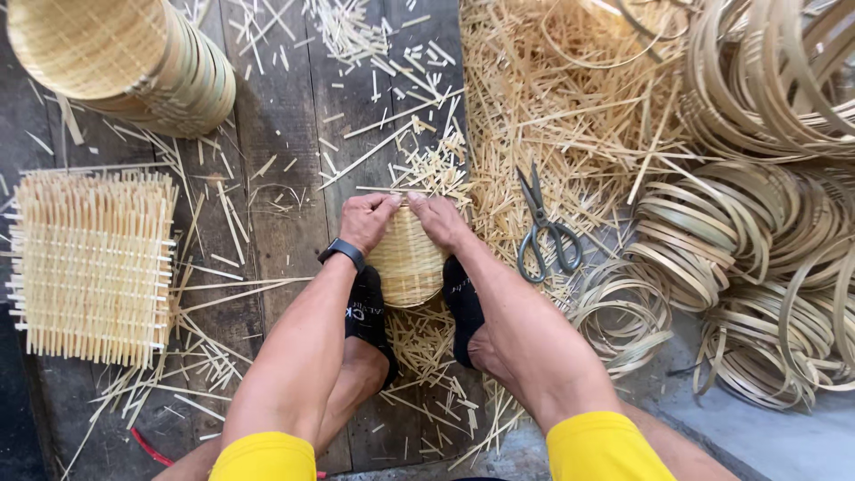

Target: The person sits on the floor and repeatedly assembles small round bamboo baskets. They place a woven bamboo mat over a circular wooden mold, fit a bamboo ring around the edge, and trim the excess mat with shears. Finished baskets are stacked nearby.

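A small woven bamboo basket [407,265] sits between my two feet in black socks, its rim pointing away from me. My left hand [367,221] grips the basket's far left edge, fingers curled over the rim; a dark watch is on that wrist. My right hand [436,219] grips the far right edge the same way. Both thumbs meet near the top of the rim. Loose bamboo slivers lie just beyond the fingers.
Grey scissors [543,230] lie right of the hands on bamboo scraps. A stack of finished baskets [134,62] stands at top left, flat woven mats [93,267] at left. Coiled bamboo hoops [757,258] pile up at right. Dark wooden planks [285,205] are strewn with offcuts.
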